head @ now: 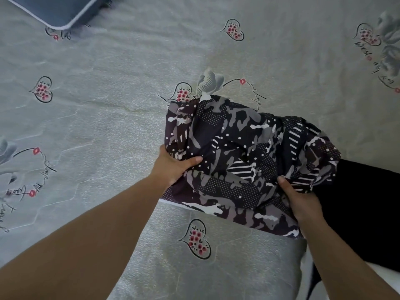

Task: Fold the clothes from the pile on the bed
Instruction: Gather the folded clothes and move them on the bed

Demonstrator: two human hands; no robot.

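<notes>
A dark camouflage-patterned garment [242, 161], printed with grey, white, dotted and striped patches, is bunched and creased on the bed. A black garment [365, 213] is located at its 4 o'clock side, partly overlapped.

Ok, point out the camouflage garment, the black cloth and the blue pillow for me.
camouflage garment [240, 152], head view, middle of the printed fabric.
black cloth [365, 208], head view, its flat middle at right.
blue pillow [65, 9], head view, face near its piped corner.
</notes>
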